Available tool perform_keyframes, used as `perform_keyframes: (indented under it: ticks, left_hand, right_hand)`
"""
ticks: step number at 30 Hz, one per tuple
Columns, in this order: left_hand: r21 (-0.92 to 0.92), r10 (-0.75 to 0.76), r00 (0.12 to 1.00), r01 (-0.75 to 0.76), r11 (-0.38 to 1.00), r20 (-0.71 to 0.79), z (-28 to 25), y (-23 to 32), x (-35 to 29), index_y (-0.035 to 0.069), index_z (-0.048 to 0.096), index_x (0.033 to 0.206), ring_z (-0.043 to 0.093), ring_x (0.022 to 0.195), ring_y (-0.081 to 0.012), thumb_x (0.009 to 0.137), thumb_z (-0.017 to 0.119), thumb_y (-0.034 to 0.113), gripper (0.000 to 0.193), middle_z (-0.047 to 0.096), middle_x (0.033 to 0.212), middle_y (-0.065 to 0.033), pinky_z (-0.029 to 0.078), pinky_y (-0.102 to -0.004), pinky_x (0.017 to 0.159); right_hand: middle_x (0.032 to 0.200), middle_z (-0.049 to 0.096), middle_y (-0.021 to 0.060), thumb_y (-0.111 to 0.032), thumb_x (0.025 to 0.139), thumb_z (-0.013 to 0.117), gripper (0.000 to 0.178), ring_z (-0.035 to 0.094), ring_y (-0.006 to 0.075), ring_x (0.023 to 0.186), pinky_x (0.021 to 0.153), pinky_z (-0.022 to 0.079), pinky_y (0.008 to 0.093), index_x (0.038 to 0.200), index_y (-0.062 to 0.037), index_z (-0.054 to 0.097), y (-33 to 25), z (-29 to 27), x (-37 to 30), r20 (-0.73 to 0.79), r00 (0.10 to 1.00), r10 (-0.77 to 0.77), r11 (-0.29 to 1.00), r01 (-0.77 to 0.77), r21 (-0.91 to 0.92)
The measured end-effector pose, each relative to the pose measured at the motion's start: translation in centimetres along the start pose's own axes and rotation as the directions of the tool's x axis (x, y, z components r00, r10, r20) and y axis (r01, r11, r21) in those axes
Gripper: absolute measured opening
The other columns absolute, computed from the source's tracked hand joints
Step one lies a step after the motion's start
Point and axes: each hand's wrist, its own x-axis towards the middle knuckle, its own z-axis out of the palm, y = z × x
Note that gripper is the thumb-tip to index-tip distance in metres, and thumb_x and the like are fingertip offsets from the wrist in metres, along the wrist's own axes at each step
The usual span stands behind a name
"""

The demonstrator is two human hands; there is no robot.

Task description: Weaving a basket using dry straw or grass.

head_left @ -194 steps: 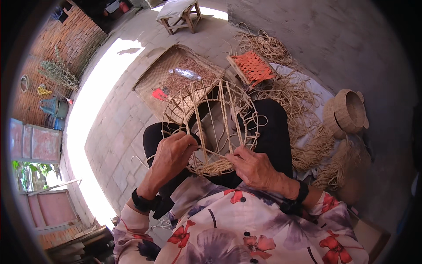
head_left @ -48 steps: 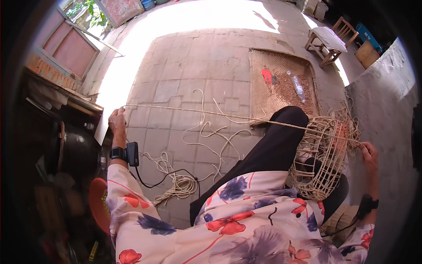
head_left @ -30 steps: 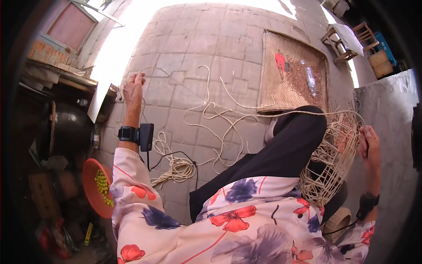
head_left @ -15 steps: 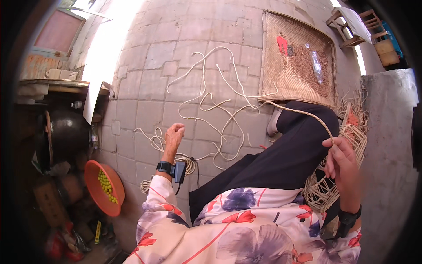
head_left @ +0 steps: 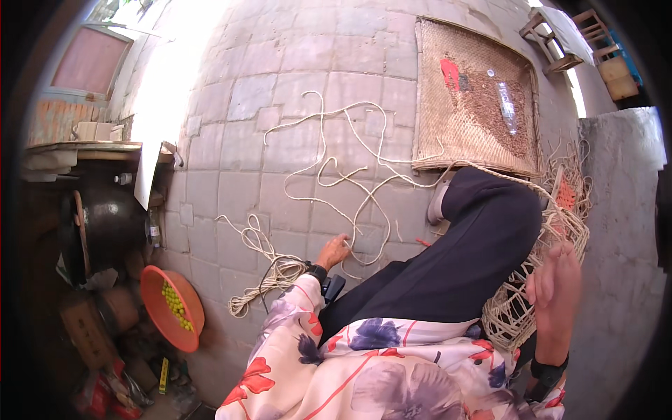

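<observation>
A thin, pale twisted rope (head_left: 306, 197) lies in loose loops on the paving. From there one stretch runs over my dark-trousered knee toward my right side. Low at the front of the loops, my left hand (head_left: 334, 250) has curled fingers closed at a strand of the rope. My right hand (head_left: 555, 280) is raised beside the knee, slightly blurred, its fingers drawn together where the stretched rope leads. Behind it sits an open-mesh bundle of woven cord (head_left: 509, 308), partly hidden by my leg and hand.
A coil of rope (head_left: 280, 271) lies left of my left hand. An orange basin (head_left: 192, 323) with green fruits stands at left, near a dark round pot (head_left: 112, 224). A woven mat tray (head_left: 432, 140) holds brown bits and a plastic bottle (head_left: 507, 108). A concrete block (head_left: 619, 161) borders the right.
My left hand has moved right, from beside the coil to the rope loops. The right hand has come down and nearer, and the rope over the knee and its far loops have shifted.
</observation>
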Motion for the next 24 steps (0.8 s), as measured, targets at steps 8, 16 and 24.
perform_keyframes:
  ticks: [8,16,24]
  left_hand:
    - [0.086,0.009,0.988,0.005,0.996,-0.155,-0.9,8.7,10.9,0.024,0.039,0.147,0.054,0.117,-0.0451,0.082,0.064,0.017,0.070,0.051,0.129,-0.0241,0.046,-0.0503,0.100]
    - [0.132,-0.178,0.966,0.205,0.970,-0.189,0.6,9.6,15.1,0.020,0.058,0.135,0.058,0.115,-0.0436,0.083,0.062,0.022,0.052,0.055,0.128,-0.0238,0.049,-0.0479,0.096]
    - [-0.237,-0.090,0.816,-0.059,0.970,-0.571,-12.1,13.4,10.4,0.007,0.074,0.105,0.070,0.078,-0.0246,0.085,0.066,0.016,0.023,0.072,0.080,-0.0105,0.056,-0.0363,0.075]
  right_hand:
    - [0.049,0.040,-0.0004,-0.026,0.101,0.058,0.024,0.033,0.0090,0.038,0.042,0.038,0.0276,0.101,-0.0023,0.053,-0.7,-1.4,-0.5,0.097,0.995,-0.018,0.996,0.009,0.093]
    - [0.047,0.040,0.0019,-0.028,0.100,0.059,0.026,0.032,0.0109,0.036,0.038,0.036,0.0293,0.097,-0.0030,0.050,-1.6,-1.8,-0.1,0.128,0.991,0.026,0.991,-0.043,0.130]
    - [0.054,0.042,0.0009,-0.027,0.101,0.057,0.026,0.035,0.0097,0.042,0.046,0.041,0.0296,0.101,-0.0014,0.052,-0.7,-1.5,0.0,0.125,0.992,0.015,0.987,-0.035,0.158]
